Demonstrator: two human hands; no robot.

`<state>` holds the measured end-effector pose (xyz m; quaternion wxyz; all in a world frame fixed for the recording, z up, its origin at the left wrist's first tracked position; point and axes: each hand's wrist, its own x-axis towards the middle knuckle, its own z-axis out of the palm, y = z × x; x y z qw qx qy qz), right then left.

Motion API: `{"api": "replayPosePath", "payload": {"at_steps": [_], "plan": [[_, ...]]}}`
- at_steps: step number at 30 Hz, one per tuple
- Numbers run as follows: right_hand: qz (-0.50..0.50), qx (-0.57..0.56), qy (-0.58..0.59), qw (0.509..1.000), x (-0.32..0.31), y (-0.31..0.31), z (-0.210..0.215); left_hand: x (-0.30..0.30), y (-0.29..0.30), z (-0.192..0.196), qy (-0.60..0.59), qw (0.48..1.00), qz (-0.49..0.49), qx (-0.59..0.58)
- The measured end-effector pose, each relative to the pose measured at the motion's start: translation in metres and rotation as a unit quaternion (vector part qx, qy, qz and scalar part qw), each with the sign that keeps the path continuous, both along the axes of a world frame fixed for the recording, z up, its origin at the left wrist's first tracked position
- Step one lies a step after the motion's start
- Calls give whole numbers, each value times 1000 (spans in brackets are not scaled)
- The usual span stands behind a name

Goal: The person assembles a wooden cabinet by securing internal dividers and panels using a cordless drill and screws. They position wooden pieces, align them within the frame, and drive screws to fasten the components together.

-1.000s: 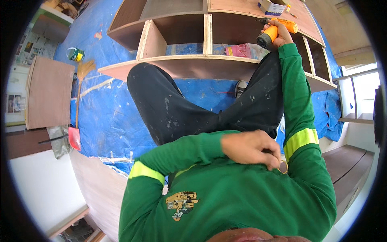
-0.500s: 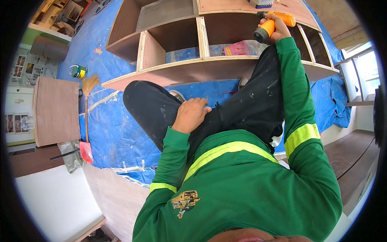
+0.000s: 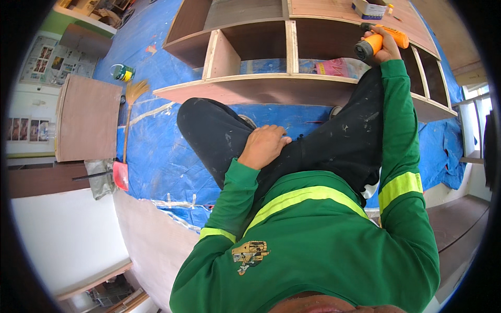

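My right hand [image 3: 386, 48] is closed around an orange and black cordless drill [image 3: 395, 37], held above the right part of a wooden cabinet frame [image 3: 255, 87]. The drill lies sideways, its chuck pointing left and its dark battery base toward me. My left hand [image 3: 265, 146] rests on my left thigh, fingers lying flat and nothing in them. The cabinet lies in front of my bent legs, its compartments split by pale-edged dividers. A small open box [image 3: 369, 9] stands on its far panel.
Blue sheeting [image 3: 156, 156] covers the floor. To the left are a broom [image 3: 128, 125], a red dustpan [image 3: 121, 176], a green tub [image 3: 122, 72] and a brown wooden panel [image 3: 87, 120]. A pink bag [image 3: 331, 68] shows inside the cabinet.
The whole view has shifted, so the scene sits farther right in the picture. My right hand still grips the drill, and my left still rests on my thigh.
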<state>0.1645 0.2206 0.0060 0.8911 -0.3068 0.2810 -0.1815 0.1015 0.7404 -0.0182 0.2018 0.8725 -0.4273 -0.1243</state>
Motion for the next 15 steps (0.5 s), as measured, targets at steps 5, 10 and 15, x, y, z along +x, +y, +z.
{"api": "replayPosePath", "payload": {"at_steps": [5,10,15], "plan": [[-17,4,20,1000,3,-1,0,1,1,-3,-1,1000,-9,-6],[-15,-4,12,1000,0,0,1,1,0,-3,3,1000,-10,-9],[-13,-8,8,1000,-2,3,4,1,0,-3,-2,1000,-7,-1]]}}
